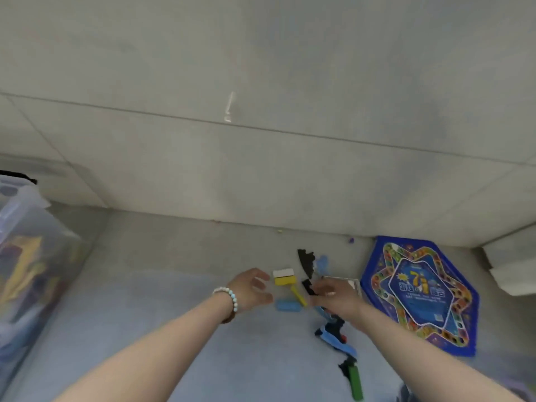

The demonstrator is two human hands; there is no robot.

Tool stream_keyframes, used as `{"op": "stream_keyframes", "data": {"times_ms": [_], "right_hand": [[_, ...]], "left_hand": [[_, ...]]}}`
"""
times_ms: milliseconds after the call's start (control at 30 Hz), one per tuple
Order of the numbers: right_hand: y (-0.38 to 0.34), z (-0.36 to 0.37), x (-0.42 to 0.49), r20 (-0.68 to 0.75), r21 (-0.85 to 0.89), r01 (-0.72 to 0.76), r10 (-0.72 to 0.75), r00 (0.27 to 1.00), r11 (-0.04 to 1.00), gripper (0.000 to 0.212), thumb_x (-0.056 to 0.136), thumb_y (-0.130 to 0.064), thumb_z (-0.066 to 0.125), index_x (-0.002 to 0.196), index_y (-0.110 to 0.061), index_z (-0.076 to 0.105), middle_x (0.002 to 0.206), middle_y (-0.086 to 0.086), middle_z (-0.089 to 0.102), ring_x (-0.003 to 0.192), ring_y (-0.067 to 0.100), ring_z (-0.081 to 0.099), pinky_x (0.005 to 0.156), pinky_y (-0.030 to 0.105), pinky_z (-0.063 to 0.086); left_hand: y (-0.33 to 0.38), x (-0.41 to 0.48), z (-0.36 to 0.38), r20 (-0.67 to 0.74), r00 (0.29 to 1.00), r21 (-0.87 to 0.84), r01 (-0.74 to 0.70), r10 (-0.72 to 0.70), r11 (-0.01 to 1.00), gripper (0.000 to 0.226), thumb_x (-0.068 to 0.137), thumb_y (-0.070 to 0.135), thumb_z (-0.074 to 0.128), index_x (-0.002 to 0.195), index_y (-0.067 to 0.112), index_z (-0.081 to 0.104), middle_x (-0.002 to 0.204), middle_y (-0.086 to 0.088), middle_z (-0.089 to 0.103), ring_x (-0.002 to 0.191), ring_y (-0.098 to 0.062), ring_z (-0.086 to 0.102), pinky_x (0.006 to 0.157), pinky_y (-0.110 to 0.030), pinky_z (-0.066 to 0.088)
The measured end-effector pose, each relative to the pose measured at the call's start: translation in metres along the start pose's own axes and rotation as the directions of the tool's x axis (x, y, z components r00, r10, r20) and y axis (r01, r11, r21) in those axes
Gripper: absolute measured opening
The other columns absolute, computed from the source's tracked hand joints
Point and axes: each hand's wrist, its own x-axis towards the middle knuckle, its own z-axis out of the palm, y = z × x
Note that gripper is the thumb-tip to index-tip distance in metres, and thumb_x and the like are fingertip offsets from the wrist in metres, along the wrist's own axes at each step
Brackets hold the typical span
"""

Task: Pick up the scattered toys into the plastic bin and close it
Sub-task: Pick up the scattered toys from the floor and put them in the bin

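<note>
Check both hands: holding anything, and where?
Nothing in the left hand. The right hand pinches a small black piece at its edge; blur hides the exact hold.

The plastic bin [26, 256] stands on the floor [174, 329] at my far left, with toys inside it. The wall [261, 169] runs behind everything. Mid-floor lies the toy hammer [285, 278], handle pointing toward me, and a flat block [287, 305] lies in front of its head, left of the handle. The left grip [252, 288] hovers just left of both. The right grip [333, 294] is just right of the handle, at a small piece [309, 287], with a larger piece [307, 262] behind it. The game board [417, 294] lies flat at the right, near the wall. Under the right forearm I see a plastic toy [333, 335], and nearer me a long block [355, 382].
</note>
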Motion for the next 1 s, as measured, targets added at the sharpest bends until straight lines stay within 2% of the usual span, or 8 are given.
{"op": "stream_keyframes", "data": {"times_ms": [100, 233, 500, 600, 700, 833, 933, 1000], "right_hand": [[0.017, 0.023, 0.016, -0.102, -0.023, 0.057, -0.059, 0.993, 0.998, 0.030, 0.077, -0.026, 0.074, 0.104, -0.016, 0.066, 0.104, -0.002, 0.066, 0.092, 0.010, 0.061, 0.079, 0.024, 0.051], [0.025, 0.038, 0.027, -0.201, -0.107, 0.099, -0.119, 0.972, 0.989, 0.028, 0.083, -0.023, 0.067, 0.109, -0.016, 0.066, 0.108, -0.001, 0.067, 0.098, 0.013, 0.061, 0.087, 0.023, 0.049], [0.042, 0.042, 0.030, -0.255, -0.138, 0.108, -0.141, 0.957, 0.984, 0.023, 0.088, -0.019, 0.060, 0.110, -0.015, 0.067, 0.109, 0.000, 0.067, 0.095, 0.010, 0.059, 0.083, 0.017, 0.045], [0.045, 0.042, 0.032, -0.254, -0.133, 0.103, -0.135, 0.958, 0.986, 0.024, 0.089, -0.018, 0.058, 0.110, -0.014, 0.068, 0.108, 0.001, 0.068, 0.096, 0.012, 0.061, 0.082, 0.017, 0.045], [0.043, 0.043, 0.032, -0.286, 0.010, 0.097, -0.090, 0.954, 0.995, 0.020, 0.089, -0.012, 0.057, 0.105, -0.011, 0.070, 0.101, 0.005, 0.069, 0.086, 0.012, 0.062, 0.072, 0.013, 0.046], [0.013, 0.051, 0.019, -0.182, 0.519, 0.140, -0.051, 0.982, 0.843, 0.014, 0.089, -0.001, 0.057, 0.100, 0.000, 0.066, 0.077, 0.011, 0.065, 0.055, 0.009, 0.062, 0.052, 0.015, 0.051], [-0.006, 0.063, 0.010, -0.030, 0.585, 0.115, -0.120, 0.992, 0.803, 0.009, 0.088, -0.006, 0.061, 0.095, -0.006, 0.067, 0.078, 0.007, 0.066, 0.056, 0.008, 0.064, 0.054, 0.018, 0.052], [-0.012, 0.063, 0.010, 0.042, 0.514, 0.092, -0.132, 0.990, 0.853, 0.007, 0.087, -0.011, 0.063, 0.093, -0.011, 0.066, 0.083, 0.009, 0.067, 0.061, 0.013, 0.065, 0.056, 0.020, 0.053]], "left_hand": [[-0.008, 0.017, 0.023, 0.007, 0.994, 0.212, -0.110, 0.111, 0.971, 0.039, 0.077, 0.020, 0.073, 0.113, 0.014, 0.061, 0.100, 0.001, 0.058, 0.084, -0.009, 0.054, 0.069, -0.012, 0.040], [-0.014, 0.032, 0.047, 0.042, 0.989, 0.431, -0.144, 0.140, 0.891, 0.044, 0.078, 0.029, 0.070, 0.120, 0.022, 0.058, 0.121, -0.002, 0.056, 0.107, -0.018, 0.056, 0.088, -0.020, 0.041], [-0.017, 0.049, 0.064, -0.022, 0.978, 0.631, -0.149, 0.209, 0.761, 0.032, 0.087, 0.028, 0.058, 0.117, 0.021, 0.054, 0.125, 0.002, 0.051, 0.117, -0.017, 0.047, 0.087, -0.024, 0.039], [-0.027, 0.048, 0.054, -0.097, 0.979, 0.403, -0.128, 0.182, 0.906, 0.018, 0.086, 0.018, 0.060, 0.101, 0.021, 0.051, 0.099, 0.000, 0.057, 0.101, -0.022, 0.058, 0.070, -0.017, 0.039], [-0.037, 0.042, 0.039, -0.212, 0.975, -0.103, -0.089, 0.066, 0.991, 0.023, 0.088, 0.006, 0.058, 0.107, 0.016, 0.049, 0.084, -0.001, 0.060, 0.076, -0.016, 0.060, 0.061, -0.006, 0.041], [-0.033, 0.030, 0.024, -0.034, 0.998, -0.587, 0.015, -0.044, 0.809, 0.027, 0.097, 0.005, 0.042, 0.123, 0.012, 0.047, 0.094, -0.007, 0.063, 0.081, -0.017, 0.061, 0.068, -0.015, 0.054], [-0.034, 0.027, 0.022, 0.131, 0.986, -0.819, 0.165, -0.102, 0.550, 0.034, 0.099, 0.024, 0.039, 0.122, 0.004, 0.054, 0.110, -0.014, 0.064, 0.098, -0.030, 0.061, 0.094, -0.040, 0.048], [-0.035, 0.027, 0.022, 0.166, 0.976, -0.881, 0.210, -0.139, 0.423, 0.041, 0.097, 0.038, 0.042, 0.114, 0.004, 0.058, 0.112, -0.018, 0.065, 0.105, -0.034, 0.060, 0.098, -0.046, 0.046]]}}
